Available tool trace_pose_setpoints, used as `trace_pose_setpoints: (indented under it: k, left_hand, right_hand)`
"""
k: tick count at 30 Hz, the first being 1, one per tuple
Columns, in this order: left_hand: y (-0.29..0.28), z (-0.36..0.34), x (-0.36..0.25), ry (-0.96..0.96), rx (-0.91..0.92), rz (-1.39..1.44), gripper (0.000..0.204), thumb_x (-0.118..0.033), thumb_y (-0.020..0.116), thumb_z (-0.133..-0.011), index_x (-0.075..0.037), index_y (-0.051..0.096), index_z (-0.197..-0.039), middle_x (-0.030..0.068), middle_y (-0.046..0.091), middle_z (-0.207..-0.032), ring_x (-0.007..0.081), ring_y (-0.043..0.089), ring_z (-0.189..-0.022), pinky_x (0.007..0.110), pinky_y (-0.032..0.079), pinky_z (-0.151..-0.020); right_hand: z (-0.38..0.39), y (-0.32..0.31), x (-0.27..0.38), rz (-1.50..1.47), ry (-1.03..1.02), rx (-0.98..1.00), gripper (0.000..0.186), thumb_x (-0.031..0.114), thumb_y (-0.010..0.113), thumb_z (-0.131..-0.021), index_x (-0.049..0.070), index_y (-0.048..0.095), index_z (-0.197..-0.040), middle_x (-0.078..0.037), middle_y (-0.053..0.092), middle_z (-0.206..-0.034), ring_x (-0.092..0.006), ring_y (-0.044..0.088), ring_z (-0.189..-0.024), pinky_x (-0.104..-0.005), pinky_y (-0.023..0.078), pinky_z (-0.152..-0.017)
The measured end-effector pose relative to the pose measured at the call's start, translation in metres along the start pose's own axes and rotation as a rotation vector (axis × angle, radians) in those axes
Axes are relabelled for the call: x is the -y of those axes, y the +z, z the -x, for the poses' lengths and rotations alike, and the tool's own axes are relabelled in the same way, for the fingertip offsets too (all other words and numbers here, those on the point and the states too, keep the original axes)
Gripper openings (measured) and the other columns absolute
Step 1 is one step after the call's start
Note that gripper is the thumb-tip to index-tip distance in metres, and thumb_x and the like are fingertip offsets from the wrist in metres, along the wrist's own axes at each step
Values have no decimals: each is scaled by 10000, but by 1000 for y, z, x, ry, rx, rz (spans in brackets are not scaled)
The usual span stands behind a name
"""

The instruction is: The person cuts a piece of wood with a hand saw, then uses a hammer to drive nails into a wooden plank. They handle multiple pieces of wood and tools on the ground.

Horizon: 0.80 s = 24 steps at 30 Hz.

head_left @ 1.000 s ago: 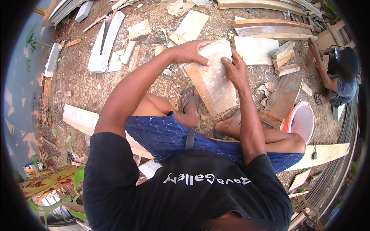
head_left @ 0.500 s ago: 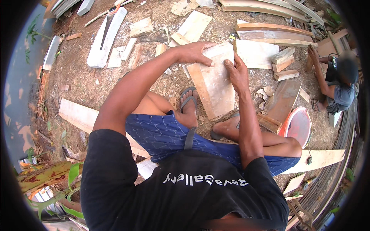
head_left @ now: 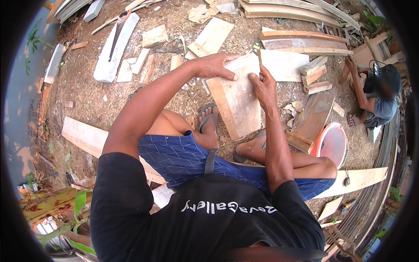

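A pale wooden board point(head_left: 238, 98), with a browner strip along its left side, stands tilted in front of me between my feet. My left hand point(head_left: 218, 66) grips its upper left part, thumb over the face and fingers partly hidden behind. At its right edge my right hand point(head_left: 265, 86) closes on the board, thumb against the face and fingers curled at the side. A small yellow-and-black tool point(head_left: 256, 46) shows just beyond the upper right corner; whether my right fingers touch it I cannot tell.
I sit on a long plank point(head_left: 362, 181) with a dark tape measure point(head_left: 346, 180) on it. A red-rimmed bucket point(head_left: 334, 142) stands by my right knee. A handsaw point(head_left: 118, 35) lies on a white timber block. Offcuts and stacked planks point(head_left: 305, 43) lie ahead; another person point(head_left: 377, 96) crouches at right.
The whole view has shifted slightly, so the scene sits a little lower and further left. Both hands keep their hold on the board, which stays in nearly the same tilt.
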<state>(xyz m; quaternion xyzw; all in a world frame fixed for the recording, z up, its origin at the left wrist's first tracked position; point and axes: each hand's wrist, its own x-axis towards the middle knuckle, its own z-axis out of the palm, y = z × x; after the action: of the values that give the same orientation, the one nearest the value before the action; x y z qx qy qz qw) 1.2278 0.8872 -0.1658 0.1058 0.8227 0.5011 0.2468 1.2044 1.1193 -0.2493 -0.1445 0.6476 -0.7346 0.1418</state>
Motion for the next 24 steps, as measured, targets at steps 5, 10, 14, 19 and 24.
trace_pose_setpoints:
  k: [5, 10, 14, 19, 24]
  left_hand:
    - [0, -1, 3, 42, 8, -28, 975, -358, 793, -815, 33, 316, -1571, 198, 531, -1476, 253, 539, -1313, 357, 404, -1126]
    - [1, -1, 4, 58, 6, -38, 961, -356, 784, -832, 32, 312, -1574, 195, 523, -1483, 254, 523, -1330, 356, 391, -1138]
    - [2, -2, 6, 55, 4, -29, 955, -350, 783, -836, 24, 312, -1577, 188, 522, -1487, 244, 527, -1320, 350, 397, -1134]
    - [5, 1, 0, 19, -13, -61, 914, -331, 762, -860, -37, 311, -1598, 173, 577, -1437, 231, 584, -1242, 352, 442, -1090]
    - [6, -2, 7, 48, -5, -48, 901, -304, 750, -874, -44, 294, -1607, 171, 567, -1448, 224, 580, -1242, 348, 443, -1094]
  right_hand:
    - [0, 1, 4, 37, 11, -32, 603, 145, 750, -942, -75, 499, -1444, -177, 732, -1117, -196, 715, -940, -300, 590, -773]
    - [-1, -2, 0, 50, -19, -32, 589, 141, 754, -936, -81, 519, -1429, -182, 732, -1119, -184, 714, -943, -284, 584, -759]
    - [-2, -4, 0, 61, 1, -15, 608, 149, 757, -935, -78, 509, -1441, -186, 734, -1119, -186, 715, -938, -283, 584, -759]
    - [0, -4, 4, 115, 6, -42, 622, 178, 767, -928, -75, 519, -1438, -189, 740, -1104, -177, 716, -916, -290, 582, -740]
    - [0, -7, 4, 148, 5, -40, 608, 229, 778, -920, -64, 562, -1406, -175, 752, -1062, -159, 717, -880, -296, 575, -721]
